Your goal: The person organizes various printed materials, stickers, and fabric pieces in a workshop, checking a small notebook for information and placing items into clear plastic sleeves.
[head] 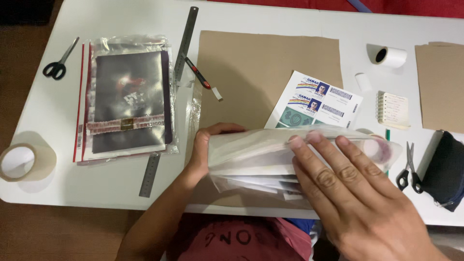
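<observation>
Left hand [205, 145] curls round the left end of a clear plastic sleeve [256, 152] stuffed with white paper, fingers closed on it. Right hand [348, 193] lies open and flat, fingertips pressing the sleeve's top edge. The sleeve rests on a brown cardboard sheet [251, 67] at the near middle of the white tabletop [48, 111]. Looks like the flap is being pressed down; the next move likely calls for holding the fold flat while one hand frees up.

Just behind the sleeve, a printed sheet of cards [314, 101]. Left: a stack of bagged prints [128, 96], two metal rulers [186, 41], a red-black cutter [198, 73], black scissors [59, 60], a roll of packing tape [26, 162] well apart. Right: a white label roll [390, 56], small notepad [392, 110], second scissors [408, 169], dark pouch [447, 169]. Nothing blocks the hands
</observation>
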